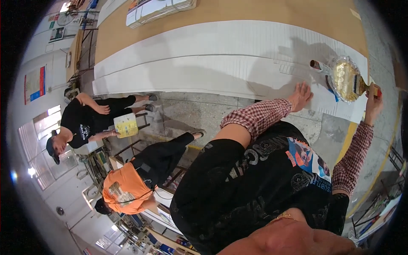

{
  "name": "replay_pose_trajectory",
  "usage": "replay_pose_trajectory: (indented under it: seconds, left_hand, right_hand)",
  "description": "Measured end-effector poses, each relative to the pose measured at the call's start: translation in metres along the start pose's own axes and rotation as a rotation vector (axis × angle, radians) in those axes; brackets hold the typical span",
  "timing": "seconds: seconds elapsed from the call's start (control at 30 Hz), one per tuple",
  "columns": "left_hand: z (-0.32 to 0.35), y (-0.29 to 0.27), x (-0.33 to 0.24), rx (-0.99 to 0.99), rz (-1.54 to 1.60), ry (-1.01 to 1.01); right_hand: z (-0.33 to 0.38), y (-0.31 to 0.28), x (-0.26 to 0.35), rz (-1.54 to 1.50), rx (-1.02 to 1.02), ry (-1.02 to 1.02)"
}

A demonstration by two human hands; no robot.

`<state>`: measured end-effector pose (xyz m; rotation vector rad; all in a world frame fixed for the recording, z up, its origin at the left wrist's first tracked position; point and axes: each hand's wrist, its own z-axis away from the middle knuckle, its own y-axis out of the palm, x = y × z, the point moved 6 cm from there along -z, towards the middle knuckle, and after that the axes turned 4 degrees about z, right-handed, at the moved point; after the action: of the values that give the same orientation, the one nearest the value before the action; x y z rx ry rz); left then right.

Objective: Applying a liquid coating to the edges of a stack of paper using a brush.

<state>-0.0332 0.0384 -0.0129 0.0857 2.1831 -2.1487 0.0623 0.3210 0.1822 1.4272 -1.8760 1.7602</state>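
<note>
Head view: at the right edge of the plastic-lined bowl (343, 95), the right hand (373, 101) grips a brush (361, 87) reaching over it; left of the bowl, the left hand (301, 97) spreads ungripping over white sheets (178, 72).

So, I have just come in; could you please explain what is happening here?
The person's right hand grips a brush, its head over a round, plastic-covered dish with yellowish contents; whether it touches them, I cannot tell. The left hand, open, is at the near edge of the white sheets on the brown table. Off to the left, one person in orange and another in black are nearby.
</note>
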Motion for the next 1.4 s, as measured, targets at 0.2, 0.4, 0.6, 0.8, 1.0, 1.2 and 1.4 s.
replay_pose_trajectory:
  seconds: [0.2, 0.4, 0.6, 0.8, 1.0, 1.2, 1.4]
  left_hand:
    - [-0.011, 0.003, 0.004, 0.061, -0.086, -0.113]
    - [-0.009, -0.018, 0.009, 0.055, -0.182, -0.087]
    - [-0.012, -0.012, 0.02, 0.106, -0.14, -0.206]
    - [-0.022, -0.019, 0.036, 0.188, -0.04, -0.11]
    - [-0.013, -0.024, 0.006, 0.157, 0.069, -0.027]
    - [0.006, -0.054, 0.038, 0.259, 0.255, -0.057]
    - [0.013, -0.011, 0.032, 0.257, 0.24, 0.014]
  right_hand:
    - [0.008, 0.02, 0.05, 0.296, 0.032, -0.153]
    - [0.014, 0.009, 0.062, -0.165, -0.063, -0.018]
    - [0.04, -0.029, 0.023, -0.886, -0.304, 0.237]
    - [0.111, -0.032, -0.065, -1.411, -0.373, 0.456]
    - [0.224, -0.082, -0.051, -1.593, -0.477, 0.334]
    - [0.288, -0.046, -0.016, -1.518, -0.749, 0.66]
    - [0.347, -0.038, -0.041, -1.449, -0.827, 0.704]
